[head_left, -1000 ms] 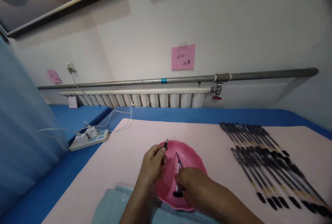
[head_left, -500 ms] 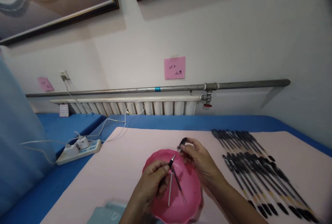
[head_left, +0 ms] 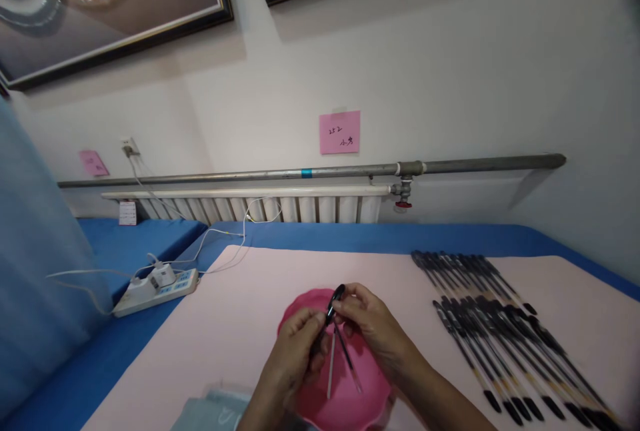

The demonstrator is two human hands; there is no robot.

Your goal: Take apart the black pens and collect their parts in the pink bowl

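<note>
Over a pink scalloped plate [head_left: 367, 399], my left hand [head_left: 297, 350] pinches the dark grip of a pen, its barrel mostly hidden by the fingers. My right hand [head_left: 373, 324] holds a black pen cap [head_left: 338, 294] by its side, fitted over the pen's tip end. Both hands almost touch. Beneath them in the plate lie a white-looking thin rod [head_left: 331, 368] and a dark pen refill [head_left: 349, 359], their upper ends close together.
Several capped black pens [head_left: 500, 331] lie in two rows at the right on pink paper [head_left: 200, 344]. Folded light-blue cloth [head_left: 213, 410] is at the front left. A power strip [head_left: 157, 291] with plugs and white cables stands on the blue surface at the left.
My right hand has lifted the cap out of the plate and brought it left onto the pen tip. The left hand keeps hold of the pen. The view has tilted upward.
</note>
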